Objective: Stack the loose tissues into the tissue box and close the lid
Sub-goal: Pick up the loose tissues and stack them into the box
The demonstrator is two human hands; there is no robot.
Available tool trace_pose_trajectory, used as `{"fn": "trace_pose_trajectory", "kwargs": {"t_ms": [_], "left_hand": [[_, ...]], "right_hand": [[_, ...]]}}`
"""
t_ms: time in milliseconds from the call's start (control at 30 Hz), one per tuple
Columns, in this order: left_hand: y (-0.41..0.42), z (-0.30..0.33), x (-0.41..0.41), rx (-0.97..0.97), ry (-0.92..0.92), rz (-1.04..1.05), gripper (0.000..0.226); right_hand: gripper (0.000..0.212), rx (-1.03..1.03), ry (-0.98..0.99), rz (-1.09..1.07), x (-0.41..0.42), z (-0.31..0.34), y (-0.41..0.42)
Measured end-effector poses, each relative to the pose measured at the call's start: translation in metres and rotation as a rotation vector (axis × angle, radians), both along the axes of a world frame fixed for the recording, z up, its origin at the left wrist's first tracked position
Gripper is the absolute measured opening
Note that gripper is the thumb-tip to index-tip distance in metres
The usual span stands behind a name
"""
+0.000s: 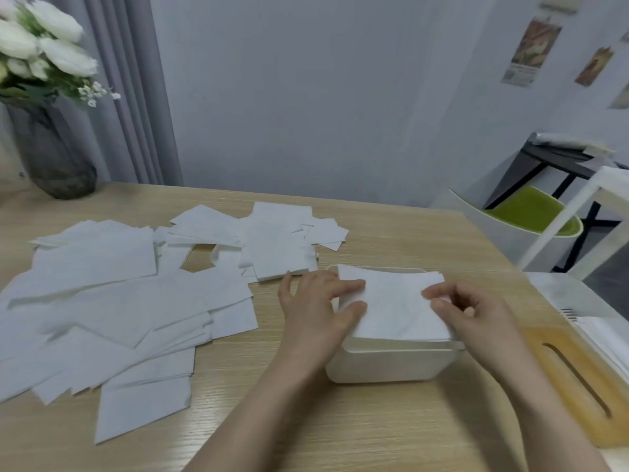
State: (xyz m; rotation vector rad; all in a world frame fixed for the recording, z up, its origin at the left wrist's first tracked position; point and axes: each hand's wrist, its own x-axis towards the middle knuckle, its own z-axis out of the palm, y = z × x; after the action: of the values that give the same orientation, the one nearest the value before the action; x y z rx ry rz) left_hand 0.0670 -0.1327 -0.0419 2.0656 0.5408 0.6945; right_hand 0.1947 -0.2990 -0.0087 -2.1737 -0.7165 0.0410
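Tissue stack point(391, 303) atop tissue box point(388, 364), long axes left-right.

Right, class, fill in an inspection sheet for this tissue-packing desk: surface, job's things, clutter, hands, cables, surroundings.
Surface: light wooden table, much of its left side covered with paper.
Job's things: white tissue box, open, with a stack of tissues rising above its rim; loose tissues spread left and behind; wooden lid lying off the box to its right.
Clutter: vase of white flowers at far left corner.
Hands: left hand and right hand hold the stack's opposite edges.
Cables: nothing seen.
Surroundings: grey curtain, pictures on wall, green-seated chair.
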Motion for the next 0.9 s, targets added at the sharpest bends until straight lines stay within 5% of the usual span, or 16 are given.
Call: {"fn": "trace_pose_trajectory", "kwargs": {"t_ms": [167,500,700,900], "left_hand": [[-0.004,-0.008,0.004,0.289,0.148,0.039,0.041],[-0.003,0.001,0.004,0.576,0.339,0.039,0.026],[0.0,-0.002,0.008,0.597,0.446,-0.034,0.036],[0.0,-0.012,0.005,0.606,0.343,-0.034,0.077]], "right_hand": [[0.025,-0.275,-0.292,-0.058,-0.003,-0.007,0.001],[0.022,-0.447,-0.324,-0.001,0.007,-0.017,0.0],[0.02,-0.494,-0.323,0.019,0.008,-0.015,0.001],[0.022,-0.448,-0.376,0.05,0.009,-0.022,-0.003]]}}
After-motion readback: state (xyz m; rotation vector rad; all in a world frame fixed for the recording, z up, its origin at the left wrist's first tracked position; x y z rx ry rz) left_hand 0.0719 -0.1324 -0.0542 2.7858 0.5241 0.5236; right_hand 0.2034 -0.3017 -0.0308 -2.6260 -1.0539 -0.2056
